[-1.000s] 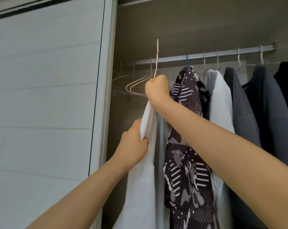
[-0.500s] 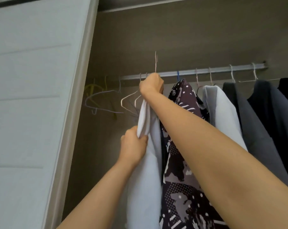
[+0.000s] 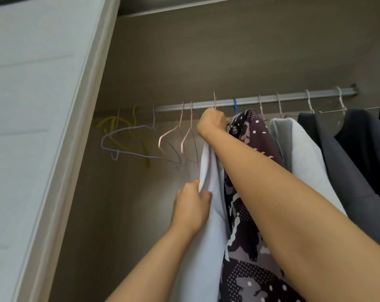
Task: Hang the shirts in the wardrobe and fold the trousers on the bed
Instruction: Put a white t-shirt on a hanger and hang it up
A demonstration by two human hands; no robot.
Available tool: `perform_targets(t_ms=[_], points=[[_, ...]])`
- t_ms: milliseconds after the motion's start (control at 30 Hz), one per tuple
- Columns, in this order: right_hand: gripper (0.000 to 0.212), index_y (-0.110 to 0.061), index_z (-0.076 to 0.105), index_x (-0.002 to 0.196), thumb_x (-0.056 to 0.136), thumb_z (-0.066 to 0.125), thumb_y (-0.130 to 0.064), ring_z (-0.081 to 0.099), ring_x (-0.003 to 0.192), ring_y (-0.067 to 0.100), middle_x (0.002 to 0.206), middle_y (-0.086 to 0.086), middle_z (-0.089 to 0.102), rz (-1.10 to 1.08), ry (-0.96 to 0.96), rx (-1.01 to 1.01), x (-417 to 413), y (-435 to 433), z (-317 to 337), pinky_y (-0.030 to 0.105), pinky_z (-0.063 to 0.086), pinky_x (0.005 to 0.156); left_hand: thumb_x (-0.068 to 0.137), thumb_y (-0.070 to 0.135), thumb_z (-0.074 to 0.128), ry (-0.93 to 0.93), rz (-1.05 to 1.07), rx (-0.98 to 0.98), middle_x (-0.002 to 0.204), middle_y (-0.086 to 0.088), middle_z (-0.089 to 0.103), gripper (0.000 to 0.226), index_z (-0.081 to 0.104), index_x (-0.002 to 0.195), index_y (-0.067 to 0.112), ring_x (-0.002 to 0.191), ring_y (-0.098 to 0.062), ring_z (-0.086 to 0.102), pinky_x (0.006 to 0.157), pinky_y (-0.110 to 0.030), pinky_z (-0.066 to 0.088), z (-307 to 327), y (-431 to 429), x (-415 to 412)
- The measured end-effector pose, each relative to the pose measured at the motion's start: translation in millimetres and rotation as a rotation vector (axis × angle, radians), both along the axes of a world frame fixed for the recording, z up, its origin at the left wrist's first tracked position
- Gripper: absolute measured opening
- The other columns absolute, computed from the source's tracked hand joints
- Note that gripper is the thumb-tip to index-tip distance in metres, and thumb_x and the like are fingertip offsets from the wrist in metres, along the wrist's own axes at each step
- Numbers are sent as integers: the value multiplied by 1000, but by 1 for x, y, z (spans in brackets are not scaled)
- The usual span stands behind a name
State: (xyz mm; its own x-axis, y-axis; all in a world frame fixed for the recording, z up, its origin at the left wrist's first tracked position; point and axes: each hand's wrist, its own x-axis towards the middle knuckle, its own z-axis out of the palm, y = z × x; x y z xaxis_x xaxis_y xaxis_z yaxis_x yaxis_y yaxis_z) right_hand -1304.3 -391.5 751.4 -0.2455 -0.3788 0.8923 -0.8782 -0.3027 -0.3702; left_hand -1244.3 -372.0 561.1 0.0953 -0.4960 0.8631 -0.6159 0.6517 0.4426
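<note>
1. Up by the rail, the right hand [image 3: 213, 123] is closed tight around the neck of a pink hanger [image 3: 214, 100]. The hanger's hook pokes up from the fist at 12 o'clock and sits at the silver rail [image 3: 250, 103]. I cannot tell if the hook is over the rail or just in front of it.
2. The white shirt [image 3: 206, 214] hangs down from that fist, toward 6 o'clock. It is inside the wardrobe, just under the rail.
3. The left hand [image 3: 192, 207] is lower down, at 6 o'clock from the right hand. It pinches the left edge of the white shirt, with the cloth bunched between thumb and fingers.
4. At 3 o'clock from the white shirt, touching it, hangs a dark patterned shirt [image 3: 250, 214] with dots and stripes. The right arm lies across it.
5. Farther toward 3 o'clock come a pale grey top [image 3: 302, 153], then a dark grey jacket [image 3: 346, 171].
6. At 9 o'clock from the right hand, two bare pink hangers [image 3: 173, 131] hang on the rail. Past them are a bare purple hanger [image 3: 123, 136] and a yellow hanger [image 3: 112, 125].
7. Far out at 9 o'clock is the white wardrobe door [image 3: 43, 105]. The brown back wall [image 3: 206, 51] fills the top, at 12 o'clock.
</note>
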Motion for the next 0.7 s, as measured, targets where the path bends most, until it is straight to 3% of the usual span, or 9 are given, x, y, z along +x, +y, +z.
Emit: perform_targets(t_ms=[133, 233, 300, 400, 467, 700], points=[[31, -11, 61, 108, 87, 45, 6, 55, 109, 33, 118, 13, 62, -150, 165, 43, 3, -3, -8, 41, 40, 94, 93, 18, 57, -10, -12, 15, 78, -13, 62, 16, 56, 84, 4, 77, -35, 56, 61, -33, 40, -8, -2, -2], [40, -5, 58, 123, 91, 38, 8, 46, 114, 38, 124, 17, 58, -227, 250, 84, 8, 0, -16, 45, 47, 94, 92, 17, 59, -5, -1, 13, 66, -2, 51, 25, 47, 71, 11, 68, -28, 44, 58, -32, 33, -16, -2, 0], [40, -5, 57, 128, 95, 36, 4, 42, 118, 40, 127, 18, 57, -290, 313, 78, 13, 5, -24, 49, 47, 94, 92, 16, 59, 9, -7, 13, 67, -1, 54, 26, 47, 69, 16, 67, -25, 48, 56, -31, 35, -20, 1, 2], [39, 1, 53, 132, 98, 33, 0, 42, 120, 44, 130, 25, 53, -407, 402, 81, 17, 11, -43, 55, 43, 98, 92, 20, 59, 7, -16, -2, 84, -6, 66, 8, 60, 89, 13, 80, -27, 61, 67, -35, 47, -27, 10, 6], [40, 6, 46, 135, 99, 31, -3, 42, 122, 45, 133, 29, 48, -472, 440, 71, 14, 15, -59, 56, 40, 101, 92, 22, 60, -17, -2, 4, 89, -5, 67, 11, 62, 99, 13, 85, -27, 61, 74, -37, 51, -33, 17, 9], [56, 5, 24, 147, 100, 39, -22, 25, 138, 48, 151, 29, 25, -480, 570, -9, -3, 43, -111, 60, 22, 112, 89, 10, 60, -66, 38, 17, 84, 2, 63, 24, 62, 112, 17, 83, -29, 60, 68, -35, 42, -59, 45, 22]])
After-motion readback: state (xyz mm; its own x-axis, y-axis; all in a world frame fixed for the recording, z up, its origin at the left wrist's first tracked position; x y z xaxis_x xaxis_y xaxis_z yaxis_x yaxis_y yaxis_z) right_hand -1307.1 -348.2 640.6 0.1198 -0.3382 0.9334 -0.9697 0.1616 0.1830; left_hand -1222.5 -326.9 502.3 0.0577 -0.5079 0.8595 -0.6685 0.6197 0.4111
